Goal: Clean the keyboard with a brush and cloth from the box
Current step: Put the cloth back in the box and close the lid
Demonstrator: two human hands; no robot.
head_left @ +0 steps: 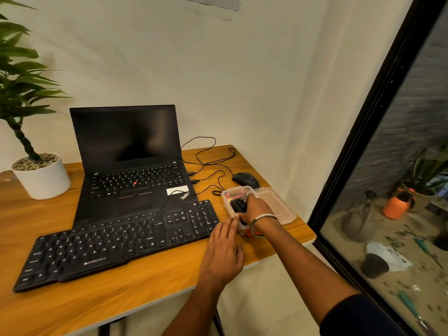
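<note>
The left hand [224,248], fingers straight and together, is steadying the near wall of the clear plastic box [278,209] at about 3 o'clock of the matte black keyboard [116,241]. Beyond it, the right hand [254,209] is reaching inside, fingers curling around something dark, probably the brush, though it's hard to tell.

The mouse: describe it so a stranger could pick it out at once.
Start at the open laptop on the wooden desk and look right, past its cables. The mouse lies just behind the clear plastic box: small, black, rounded, with a cord.
</note>
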